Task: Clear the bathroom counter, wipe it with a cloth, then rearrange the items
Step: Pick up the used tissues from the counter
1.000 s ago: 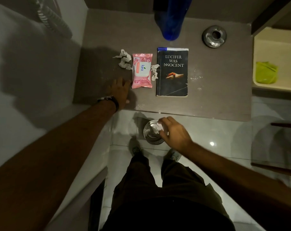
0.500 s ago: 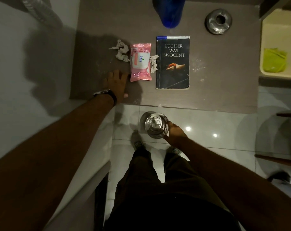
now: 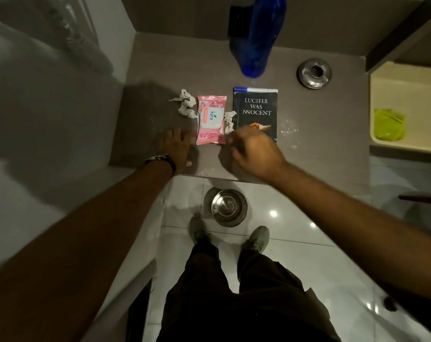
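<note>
The counter (image 3: pixel 332 149) has bare room right of the book (image 3: pixel 256 112), out to its right edge. Below the counter's front edge, a steel bin (image 3: pixel 225 207) stands on the floor, lid on. Left of the book lie a crumpled tissue (image 3: pixel 229 121), a pink wipes pack (image 3: pixel 210 119) and another tissue (image 3: pixel 186 106). The left hand (image 3: pixel 177 149) rests flat, fingers spread, holding nothing. The right hand (image 3: pixel 255 150) hovers over the book's near corner, blurred; I cannot tell its grip
</note>
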